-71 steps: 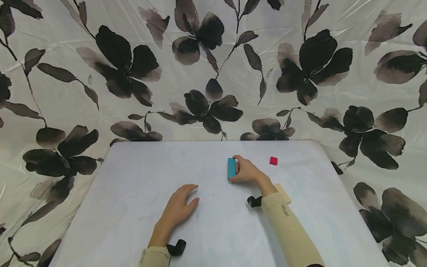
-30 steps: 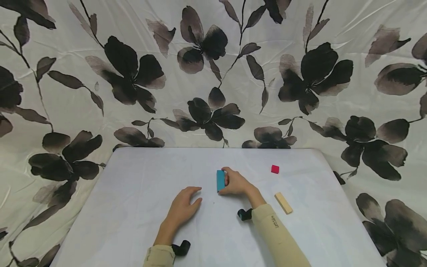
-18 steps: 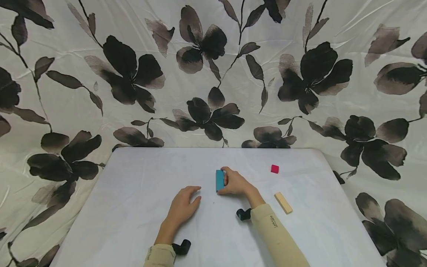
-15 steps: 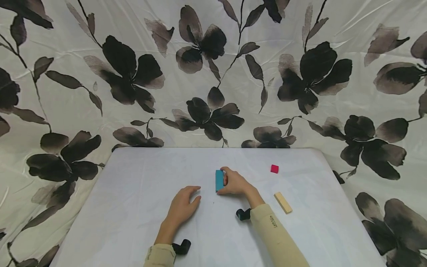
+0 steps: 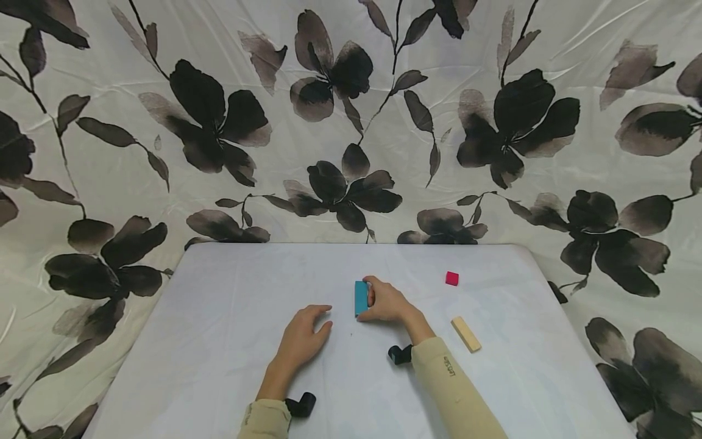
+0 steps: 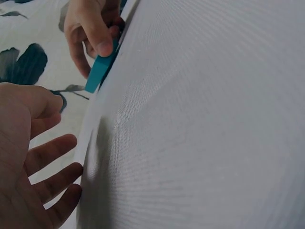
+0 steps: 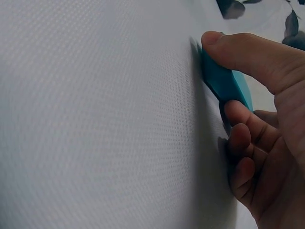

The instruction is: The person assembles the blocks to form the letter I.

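My right hand [image 5: 386, 302] pinches a blue rectangular block [image 5: 361, 297] near the middle of the white table, thumb at its near end and index finger at the far end. In the right wrist view the thumb lies along the blue block [image 7: 221, 78], while the other fingers curl in below it. A thin dark shadow runs along the block's lower edge, close over the cloth. My left hand [image 5: 300, 338] is at the near left of the block, holding nothing. Its fingers are relaxed and spread, as the left hand [image 6: 38, 157] in the left wrist view shows.
A small red cube [image 5: 452, 278] lies at the back right of the white table [image 5: 230, 286]. Nearer me is a pale wooden block [image 5: 466, 334], set at a slant to the right of the right forearm. A floral cloth [image 5: 417, 140] hangs behind the table's far edge.
Over the earlier frames my right hand has moved left and a little nearer with the blue block, uncovering the wooden block. In the last half second both hands have stayed almost still.
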Demonstrator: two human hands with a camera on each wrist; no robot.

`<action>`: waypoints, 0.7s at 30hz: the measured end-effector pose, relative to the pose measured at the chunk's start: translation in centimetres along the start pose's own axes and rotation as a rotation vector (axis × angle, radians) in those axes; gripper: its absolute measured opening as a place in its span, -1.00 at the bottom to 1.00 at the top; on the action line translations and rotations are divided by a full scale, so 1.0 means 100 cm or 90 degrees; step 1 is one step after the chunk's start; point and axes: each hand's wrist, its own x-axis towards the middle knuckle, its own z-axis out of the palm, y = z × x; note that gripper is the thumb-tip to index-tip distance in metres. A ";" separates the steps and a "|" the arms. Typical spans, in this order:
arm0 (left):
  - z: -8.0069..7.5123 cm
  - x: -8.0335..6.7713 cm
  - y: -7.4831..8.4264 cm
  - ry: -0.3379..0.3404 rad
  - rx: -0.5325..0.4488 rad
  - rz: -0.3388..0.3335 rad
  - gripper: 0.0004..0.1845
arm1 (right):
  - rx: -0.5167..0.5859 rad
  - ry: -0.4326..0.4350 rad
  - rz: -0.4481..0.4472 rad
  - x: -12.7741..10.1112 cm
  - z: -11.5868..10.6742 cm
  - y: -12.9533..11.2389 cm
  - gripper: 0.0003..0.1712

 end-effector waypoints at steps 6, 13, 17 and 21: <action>-0.002 0.002 0.002 0.001 -0.009 0.011 -0.65 | -0.008 0.000 0.009 0.001 0.000 -0.001 0.11; -0.001 0.003 0.003 -0.008 -0.011 0.003 -0.66 | -0.016 0.008 0.002 0.001 0.001 -0.001 0.08; 0.001 0.003 0.003 -0.006 -0.005 -0.003 -0.66 | -0.019 0.013 0.001 0.001 0.001 -0.001 0.06; 0.002 0.004 0.004 -0.004 -0.003 -0.008 -0.67 | -0.018 0.013 0.002 0.001 0.001 -0.002 0.07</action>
